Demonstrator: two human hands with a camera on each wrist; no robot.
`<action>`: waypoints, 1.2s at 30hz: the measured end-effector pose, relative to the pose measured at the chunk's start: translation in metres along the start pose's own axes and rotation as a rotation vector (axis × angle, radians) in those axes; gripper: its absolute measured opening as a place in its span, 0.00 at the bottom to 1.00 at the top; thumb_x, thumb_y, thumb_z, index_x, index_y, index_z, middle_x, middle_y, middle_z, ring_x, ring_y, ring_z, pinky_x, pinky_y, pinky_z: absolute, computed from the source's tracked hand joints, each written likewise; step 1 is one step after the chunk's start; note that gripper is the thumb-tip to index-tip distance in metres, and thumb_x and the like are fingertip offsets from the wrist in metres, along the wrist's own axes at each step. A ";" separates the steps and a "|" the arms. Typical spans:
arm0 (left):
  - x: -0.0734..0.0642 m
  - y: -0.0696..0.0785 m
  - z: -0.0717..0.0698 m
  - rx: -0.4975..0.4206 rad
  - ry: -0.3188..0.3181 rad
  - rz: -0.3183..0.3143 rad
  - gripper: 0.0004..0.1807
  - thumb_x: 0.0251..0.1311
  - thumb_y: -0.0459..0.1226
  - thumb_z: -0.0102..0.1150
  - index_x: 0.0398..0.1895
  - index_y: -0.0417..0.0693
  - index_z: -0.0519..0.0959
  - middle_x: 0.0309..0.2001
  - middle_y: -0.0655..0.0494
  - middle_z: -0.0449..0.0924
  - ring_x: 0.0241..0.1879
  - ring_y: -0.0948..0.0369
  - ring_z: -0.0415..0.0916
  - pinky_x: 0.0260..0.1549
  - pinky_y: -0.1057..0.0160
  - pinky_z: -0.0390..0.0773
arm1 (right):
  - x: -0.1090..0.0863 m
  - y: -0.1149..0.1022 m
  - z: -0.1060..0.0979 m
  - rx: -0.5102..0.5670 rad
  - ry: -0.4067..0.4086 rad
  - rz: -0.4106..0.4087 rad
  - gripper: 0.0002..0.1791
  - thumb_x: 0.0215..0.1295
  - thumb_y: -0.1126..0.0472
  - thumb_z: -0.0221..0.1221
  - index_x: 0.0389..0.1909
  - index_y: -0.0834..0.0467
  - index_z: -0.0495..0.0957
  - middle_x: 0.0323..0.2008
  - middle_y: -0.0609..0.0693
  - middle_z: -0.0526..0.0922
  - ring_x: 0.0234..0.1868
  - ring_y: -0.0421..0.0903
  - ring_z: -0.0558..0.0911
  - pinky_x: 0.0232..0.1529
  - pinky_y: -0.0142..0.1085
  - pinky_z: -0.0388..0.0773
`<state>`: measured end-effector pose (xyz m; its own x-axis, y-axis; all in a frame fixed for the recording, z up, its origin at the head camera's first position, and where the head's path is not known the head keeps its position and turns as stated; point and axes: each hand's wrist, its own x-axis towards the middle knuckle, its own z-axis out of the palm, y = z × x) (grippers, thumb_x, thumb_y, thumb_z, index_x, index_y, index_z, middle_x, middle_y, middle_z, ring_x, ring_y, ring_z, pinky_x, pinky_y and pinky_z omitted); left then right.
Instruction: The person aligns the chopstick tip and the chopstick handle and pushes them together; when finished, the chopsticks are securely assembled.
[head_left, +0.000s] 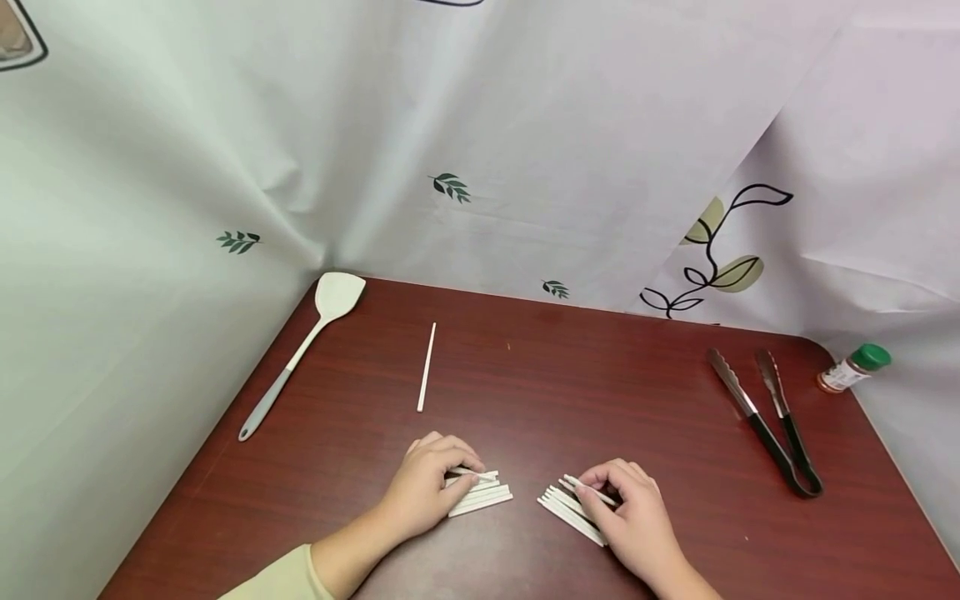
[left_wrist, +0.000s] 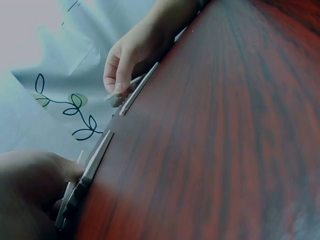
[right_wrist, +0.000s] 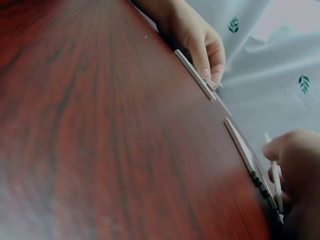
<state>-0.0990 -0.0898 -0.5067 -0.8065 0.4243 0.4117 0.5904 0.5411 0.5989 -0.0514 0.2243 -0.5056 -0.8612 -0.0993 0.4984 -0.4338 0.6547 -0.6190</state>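
The left hand (head_left: 429,487) and right hand (head_left: 634,518) each pinch a white chopstick (head_left: 572,481) above other chopsticks (head_left: 482,501), while only the head view shows the spatula (head_left: 307,342) and tongs (head_left: 768,438).

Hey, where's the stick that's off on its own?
In the head view, the lone stick lies left of centre on the table, beyond the left hand and to the right of the spatula.

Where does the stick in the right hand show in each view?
Head: stick low, right of centre, in the right hand.
Left wrist: upper half, left of centre.
Right wrist: lower right.
Shared landmark: dark red tabletop.
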 end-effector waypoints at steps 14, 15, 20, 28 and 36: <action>0.001 0.002 0.001 -0.058 0.062 0.057 0.09 0.61 0.36 0.76 0.39 0.63 0.90 0.38 0.77 0.85 0.41 0.70 0.76 0.43 0.57 0.69 | 0.000 0.003 -0.001 0.088 0.026 -0.062 0.15 0.65 0.73 0.69 0.49 0.55 0.89 0.40 0.42 0.85 0.36 0.36 0.81 0.39 0.24 0.76; 0.001 0.002 0.000 -0.062 0.071 0.070 0.09 0.61 0.36 0.76 0.39 0.63 0.90 0.38 0.77 0.85 0.41 0.70 0.76 0.43 0.58 0.69 | 0.000 0.004 -0.002 0.094 0.023 -0.081 0.14 0.67 0.72 0.68 0.51 0.57 0.89 0.41 0.44 0.85 0.37 0.36 0.81 0.40 0.24 0.75; 0.001 0.002 0.001 -0.086 0.130 0.145 0.08 0.64 0.36 0.74 0.42 0.60 0.90 0.40 0.73 0.86 0.41 0.69 0.76 0.43 0.60 0.67 | 0.000 0.007 0.000 0.113 0.072 -0.171 0.18 0.60 0.75 0.70 0.50 0.59 0.91 0.39 0.46 0.84 0.39 0.38 0.82 0.45 0.24 0.75; 0.002 0.011 0.008 -0.171 0.185 0.386 0.10 0.66 0.30 0.69 0.47 0.51 0.88 0.44 0.63 0.87 0.44 0.65 0.81 0.48 0.66 0.75 | 0.001 0.003 0.002 0.145 0.140 -0.299 0.10 0.62 0.69 0.72 0.43 0.58 0.92 0.36 0.44 0.83 0.36 0.39 0.82 0.42 0.25 0.75; -0.002 0.020 0.016 -0.157 0.172 0.500 0.10 0.69 0.31 0.67 0.50 0.49 0.87 0.45 0.62 0.86 0.45 0.64 0.81 0.51 0.65 0.76 | 0.005 -0.015 0.006 0.154 0.171 -0.473 0.14 0.80 0.54 0.62 0.41 0.59 0.92 0.33 0.47 0.81 0.31 0.39 0.76 0.34 0.28 0.70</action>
<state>-0.0851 -0.0676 -0.5066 -0.4299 0.4701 0.7708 0.9018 0.1831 0.3913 -0.0510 0.2094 -0.4971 -0.5114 -0.2253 0.8293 -0.8098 0.4492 -0.3774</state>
